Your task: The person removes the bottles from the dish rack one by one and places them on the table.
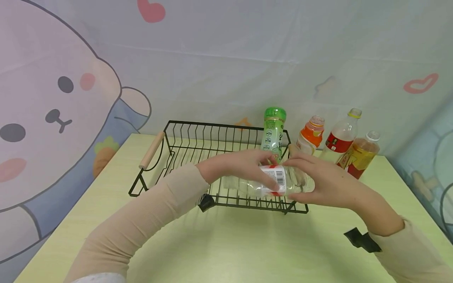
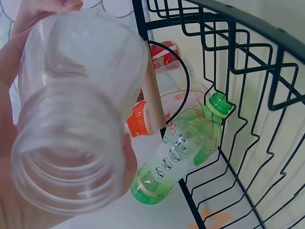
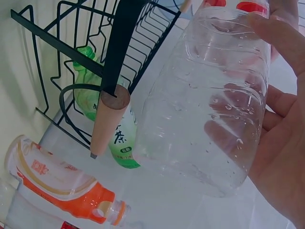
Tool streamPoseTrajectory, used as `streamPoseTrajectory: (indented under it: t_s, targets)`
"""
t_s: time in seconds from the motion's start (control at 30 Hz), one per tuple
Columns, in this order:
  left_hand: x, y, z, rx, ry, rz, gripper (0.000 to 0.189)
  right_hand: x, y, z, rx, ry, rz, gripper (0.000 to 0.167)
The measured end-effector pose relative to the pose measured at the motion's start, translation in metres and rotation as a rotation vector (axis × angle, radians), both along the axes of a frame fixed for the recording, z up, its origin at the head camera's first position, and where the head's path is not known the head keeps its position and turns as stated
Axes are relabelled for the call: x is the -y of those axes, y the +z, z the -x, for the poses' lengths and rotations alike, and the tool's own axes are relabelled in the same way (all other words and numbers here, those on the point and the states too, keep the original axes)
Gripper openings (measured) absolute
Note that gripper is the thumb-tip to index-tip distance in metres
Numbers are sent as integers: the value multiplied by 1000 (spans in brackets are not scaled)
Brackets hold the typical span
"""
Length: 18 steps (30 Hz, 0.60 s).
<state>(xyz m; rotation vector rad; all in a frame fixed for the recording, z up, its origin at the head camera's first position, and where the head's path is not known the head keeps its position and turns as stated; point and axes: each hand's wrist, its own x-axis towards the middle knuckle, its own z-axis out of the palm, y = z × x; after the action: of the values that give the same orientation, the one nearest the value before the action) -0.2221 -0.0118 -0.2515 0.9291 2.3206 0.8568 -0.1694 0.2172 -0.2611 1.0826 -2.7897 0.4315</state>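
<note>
A clear plastic bottle (image 1: 254, 188) with a white and red label lies sideways above the right front part of a black wire rack (image 1: 226, 204). My left hand (image 1: 244, 167) grips it around the label. Around its base end curls my right hand (image 1: 329, 181). In the left wrist view the clear bottle's uncapped mouth (image 2: 69, 164) faces the camera. Water drops cling inside its base half (image 3: 209, 114) in the right wrist view. Upside down in the rack's right end stands a green bottle (image 1: 273, 131), its neck down among the wires.
Right of the rack stand an orange-labelled bottle (image 1: 310, 135), a red-labelled clear bottle (image 1: 339, 139) and a yellow-and-red-labelled bottle (image 1: 362, 153). A wooden handle (image 1: 152, 151) tops the rack's left end; another wooden handle (image 3: 109, 119) is at its right end. A printed cloth (image 1: 219, 70) hangs behind.
</note>
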Motion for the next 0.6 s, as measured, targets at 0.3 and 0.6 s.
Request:
streamPoseTrajectory:
  t_s: [0.3,0.6]
  targets:
    - [2,8,1,-40,32,-15,64,-5,6,0,-18,-36,10,59]
    - [6,18,2,-78,76,18,68,-16,11,-1,-26,-85,33,60]
